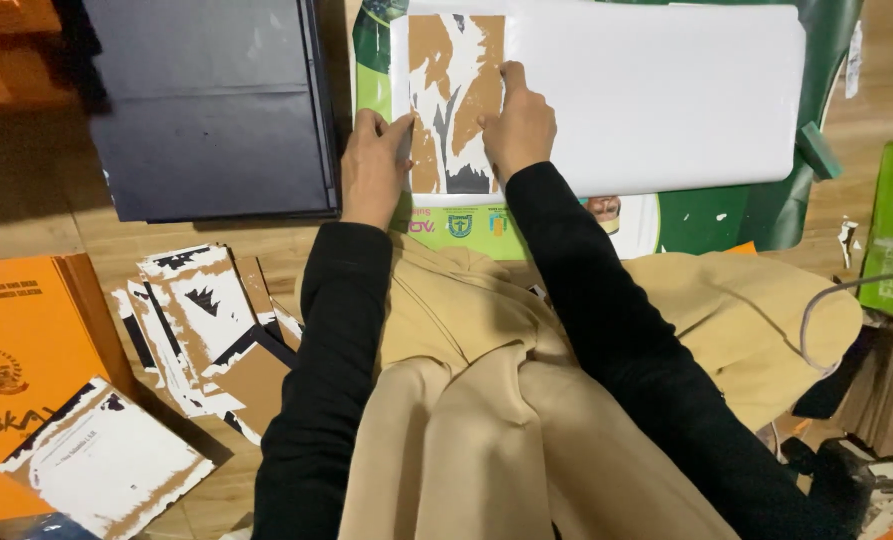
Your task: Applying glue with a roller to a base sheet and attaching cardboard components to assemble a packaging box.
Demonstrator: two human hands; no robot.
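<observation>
Left hand (pixel 371 165) and right hand (pixel 516 125), fingers flat and gripping nothing, press a torn brown board (pixel 453 100) onto a white sheet (pixel 656 95).

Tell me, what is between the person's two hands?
In the head view, a torn cardboard piece, brown with ragged white and black patches, lies between the left hand and the right hand. Both hands press on its edges, on a white sheet.

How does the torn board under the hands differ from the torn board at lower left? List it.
The torn board under the hands lies on a white sheet, pressed by the left hand and right hand; mostly brown. The lower-left torn board lies untouched on an orange cover; mostly white. Both show ripped facing.
</observation>
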